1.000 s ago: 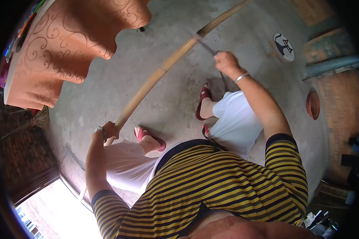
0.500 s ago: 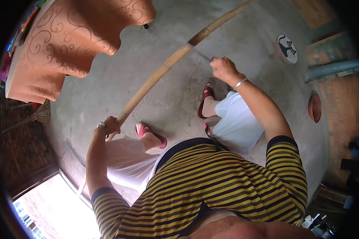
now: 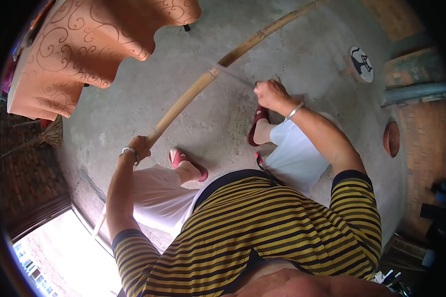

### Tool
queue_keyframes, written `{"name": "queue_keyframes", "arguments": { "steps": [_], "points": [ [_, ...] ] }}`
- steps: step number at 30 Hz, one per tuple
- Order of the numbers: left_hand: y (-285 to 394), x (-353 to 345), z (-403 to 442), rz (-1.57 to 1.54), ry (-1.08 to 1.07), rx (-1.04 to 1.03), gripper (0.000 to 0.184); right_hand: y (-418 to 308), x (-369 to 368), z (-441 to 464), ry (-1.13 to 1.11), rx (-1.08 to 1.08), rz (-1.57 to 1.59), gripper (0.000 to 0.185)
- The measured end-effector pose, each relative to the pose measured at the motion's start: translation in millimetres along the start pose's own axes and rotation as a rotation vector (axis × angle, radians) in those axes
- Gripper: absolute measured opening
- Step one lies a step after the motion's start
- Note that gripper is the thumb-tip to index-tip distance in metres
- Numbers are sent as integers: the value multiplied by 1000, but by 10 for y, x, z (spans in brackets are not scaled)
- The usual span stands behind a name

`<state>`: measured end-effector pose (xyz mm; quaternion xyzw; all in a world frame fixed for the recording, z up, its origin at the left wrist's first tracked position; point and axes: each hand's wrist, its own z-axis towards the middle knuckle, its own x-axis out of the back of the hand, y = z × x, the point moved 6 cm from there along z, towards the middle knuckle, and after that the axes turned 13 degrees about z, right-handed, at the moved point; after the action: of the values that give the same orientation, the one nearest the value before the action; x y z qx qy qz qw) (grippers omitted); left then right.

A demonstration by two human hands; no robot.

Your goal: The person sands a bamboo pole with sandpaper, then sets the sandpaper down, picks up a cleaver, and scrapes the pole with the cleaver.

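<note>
A long, slightly curved bamboo pole [image 3: 188, 95] runs diagonally across the view, its upper stretch darker than the part nearer me. My left hand [image 3: 140, 147], with a bracelet at the wrist, is wrapped round the pole in front of my left leg. My right hand [image 3: 272, 95] is closed on the handle of a knife [image 3: 238, 78]. The thin blade is smeared by motion and reaches left to the pole, at the border between its pale and dark parts. Fingers hide most of the handle.
An orange patterned cloth [image 3: 79, 49] hangs over furniture at the upper left, with a broom [image 3: 52, 133] below it. At the right are a round cat picture [image 3: 362, 64], a basket [image 3: 391, 139] and a brick wall [image 3: 423, 143]. My red sandals [image 3: 188, 163] stand on the concrete floor.
My right hand and the knife have moved left and down, along the pole towards my left hand. My left hand, still round the pole, has shifted slightly up.
</note>
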<state>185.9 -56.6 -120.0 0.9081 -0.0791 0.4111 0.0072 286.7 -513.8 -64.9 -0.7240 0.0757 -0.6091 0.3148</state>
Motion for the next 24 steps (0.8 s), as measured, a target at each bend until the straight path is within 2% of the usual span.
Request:
{"name": "queue_keyframes", "arguments": {
  "steps": [1, 3, 5, 7, 9, 13, 17, 18, 19, 21, 23, 24],
  "points": [
    [-28, -6, -14, -17, 19, 8, 35, -114, -6, -52, 7, 22, 74, 16],
    [-60, -53, 3, -7, 38, 0, 35, 96, 140, 31, 20, 0, 85, 18],
    [-66, -70, -4, 0, 26, -6, 35, 484, 400, 137, 151, -229, 128, 19],
    [-39, -35, -35, 0, -11, -6, 35, 723, 669, 227, 347, -361, 49, 20],
    [-1, -13, -8, 22, -31, -1, 35, 645, 549, 207, 326, -249, 11, 15],
    [27, -7, 14, 35, -78, -18, 36, -48, -164, -25, -92, 73, 24, 13],
    [10, 17, -32, 5, -3, 21, 36, -3, 78, 27, -10, -21, 131, 19],
    [-16, -22, -10, 12, 25, 24, 36, 255, 181, 105, 58, -201, 150, 22],
    [-28, -31, 12, 16, 57, 28, 36, 544, 280, 202, 174, -242, 137, 24],
    [24, 16, -24, 2, 76, 27, 35, 674, 629, 256, 346, -334, 2, 21],
    [30, 68, -27, 13, 47, 27, 34, 571, 492, 242, 360, -256, 83, 15],
    [39, 66, -2, 29, 5, 26, 34, 502, 315, 245, 287, -125, 30, 11]
  ]
}}
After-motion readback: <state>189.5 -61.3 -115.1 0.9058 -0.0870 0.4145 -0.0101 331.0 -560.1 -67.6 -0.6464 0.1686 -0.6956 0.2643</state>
